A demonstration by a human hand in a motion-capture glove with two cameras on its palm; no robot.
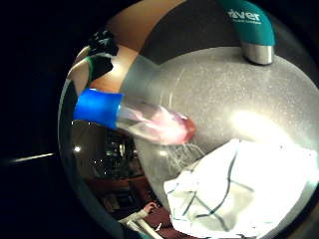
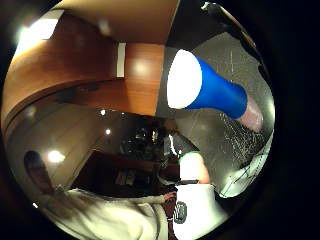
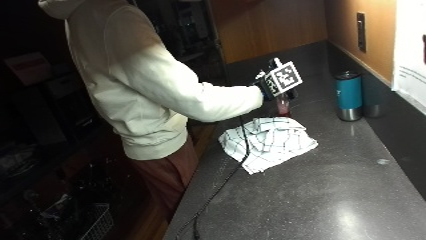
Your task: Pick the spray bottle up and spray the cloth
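White checked cloth [image 3: 267, 140] lies crumpled on my counter [image 3: 346, 200]; my gloved hand [image 3: 266, 85] grips the spray bottle [image 1: 144, 119] just above it, and tilting could send mist past it.

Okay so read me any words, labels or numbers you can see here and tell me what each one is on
"iver": white letters on the teal tumbler, its start cut off by the picture's edge; a smaller line beneath is too blurred to read.
Paper on the wall: print too small to read.
Spray bottle: no text shows.
Checked cloth: no text.
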